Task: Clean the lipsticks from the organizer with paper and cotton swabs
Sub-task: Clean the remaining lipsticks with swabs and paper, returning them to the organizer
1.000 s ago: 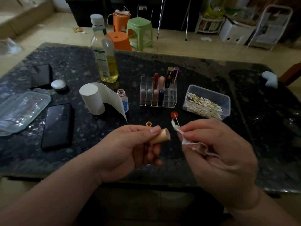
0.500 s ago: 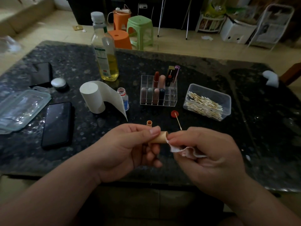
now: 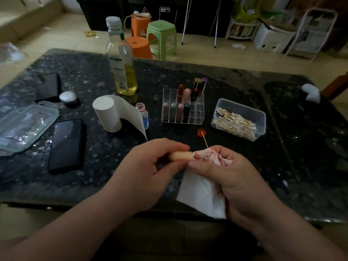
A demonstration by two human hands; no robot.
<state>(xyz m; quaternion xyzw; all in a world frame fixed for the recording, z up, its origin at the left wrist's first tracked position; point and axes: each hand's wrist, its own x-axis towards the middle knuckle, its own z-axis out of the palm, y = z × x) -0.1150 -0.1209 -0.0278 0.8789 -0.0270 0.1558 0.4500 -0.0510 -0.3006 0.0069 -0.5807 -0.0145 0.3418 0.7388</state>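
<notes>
Wiping a lipstick with paper
Left hand [image 3: 145, 172] pinches the lipstick [image 3: 180, 155]; right hand [image 3: 231, 178] grips red-stained paper [image 3: 205, 157] against its right end.

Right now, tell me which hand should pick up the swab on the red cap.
Right, likely. The right hand is closest to the swab, whose stick points at it, though it would first drop its stained paper. The left hand grips the lipstick tube.

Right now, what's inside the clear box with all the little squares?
The organizer holds lipsticks: four short ones in front, taller tubes behind. The front row covers the back ones' lower parts.
</notes>
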